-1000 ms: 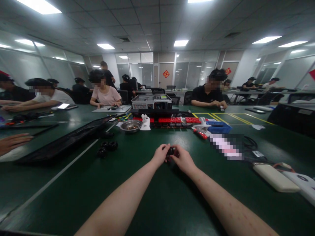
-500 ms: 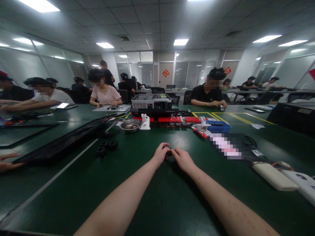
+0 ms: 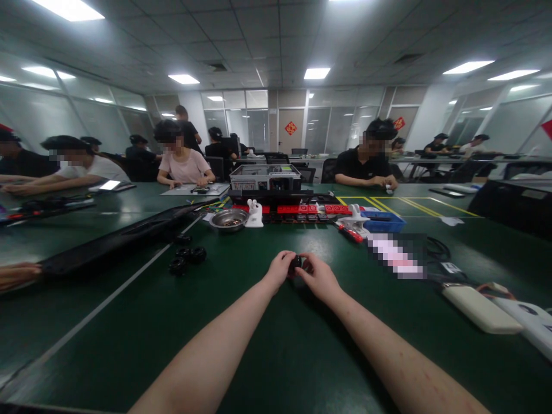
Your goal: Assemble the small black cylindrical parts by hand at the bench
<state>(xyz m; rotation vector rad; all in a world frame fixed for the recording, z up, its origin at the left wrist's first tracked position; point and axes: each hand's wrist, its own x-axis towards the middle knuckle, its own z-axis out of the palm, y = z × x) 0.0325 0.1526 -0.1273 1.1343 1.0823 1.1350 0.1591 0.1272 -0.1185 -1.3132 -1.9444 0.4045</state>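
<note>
Over the green table in front of me, my left hand [image 3: 281,270] is closed around a small black wheel-like part [image 3: 296,262]. My right hand [image 3: 317,276] is curled against the same part from the other side, its thumb and fingertips at the edge. Much of the part is hidden behind my fingers, so its exact kind is unclear. Several similar black round parts [image 3: 187,259] lie on the table to the left of my hands.
A metal bowl [image 3: 228,221] with small parts stands ahead, beside a white stand [image 3: 254,214]. Farther right are red-handled pliers [image 3: 351,233], a blue tray [image 3: 383,222] and a cream power bank-like block [image 3: 483,309]. A co-worker's hand [image 3: 19,275] touches a long black panel [image 3: 116,238] at left.
My right fingers have spread and shifted around the black part, which shows more now. At left, the co-worker's hand and the long black panel have moved; the panel is turned differently.
</note>
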